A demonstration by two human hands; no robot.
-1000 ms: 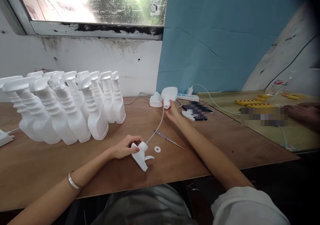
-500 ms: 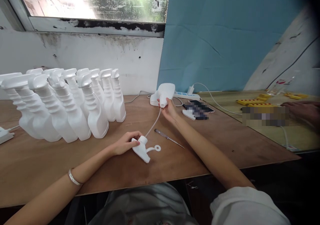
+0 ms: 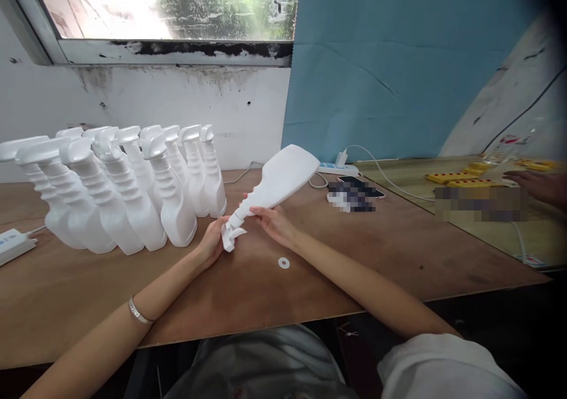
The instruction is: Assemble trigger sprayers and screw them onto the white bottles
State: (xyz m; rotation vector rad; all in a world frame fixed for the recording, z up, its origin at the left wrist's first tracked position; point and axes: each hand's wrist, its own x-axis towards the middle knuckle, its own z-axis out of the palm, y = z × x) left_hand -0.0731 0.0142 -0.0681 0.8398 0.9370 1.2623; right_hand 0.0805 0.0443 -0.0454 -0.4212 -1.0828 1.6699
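A white spray bottle (image 3: 287,171) is held tilted above the table, its base pointing up to the right. My right hand (image 3: 275,224) is closed around its ribbed neck. At the lower left end, my left hand (image 3: 213,242) grips the white trigger sprayer (image 3: 230,234), which meets the bottle's mouth; whether it is screwed on I cannot tell. The dip tube is out of sight. A flat white ring washer (image 3: 284,263) lies on the brown table below my right hand.
Several white spray bottles (image 3: 177,210) with sprayers stand grouped at the left. Beside them is a white power strip (image 3: 15,245). Phones (image 3: 365,187) and another power strip (image 3: 330,168) lie at the back right. A co-worker's hand (image 3: 540,189) is near yellow pieces (image 3: 473,183).
My hands have come together, bringing the bottle and sprayer end to end; the bottle's base has swung into view. The tube and the screwdriver no longer show. The washer stays on the table.
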